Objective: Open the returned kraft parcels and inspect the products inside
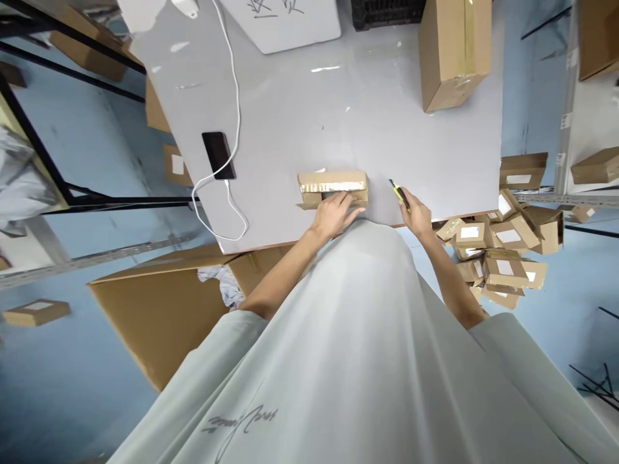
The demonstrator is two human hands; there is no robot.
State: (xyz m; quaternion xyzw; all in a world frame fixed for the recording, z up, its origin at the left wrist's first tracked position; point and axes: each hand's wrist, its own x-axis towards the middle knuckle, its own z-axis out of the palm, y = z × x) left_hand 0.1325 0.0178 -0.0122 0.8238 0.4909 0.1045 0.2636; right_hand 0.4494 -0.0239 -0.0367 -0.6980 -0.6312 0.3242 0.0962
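A small cardboard box (333, 183) wrapped in shiny tape lies near the front edge of the grey table (300, 109). My left hand (333, 216) rests on the box's near side, fingers laid flat against it. My right hand (416, 216) is to the right of the box, closed around a yellow and black utility knife (399, 193) whose tip points away from me over the table.
A black phone (218, 154) on a white cable (236, 116) lies at the table's left. A tall cardboard box (452, 51) stands at the back right. A heap of small labelled boxes (503, 248) lies on the floor right; a large open carton (164, 309) sits left.
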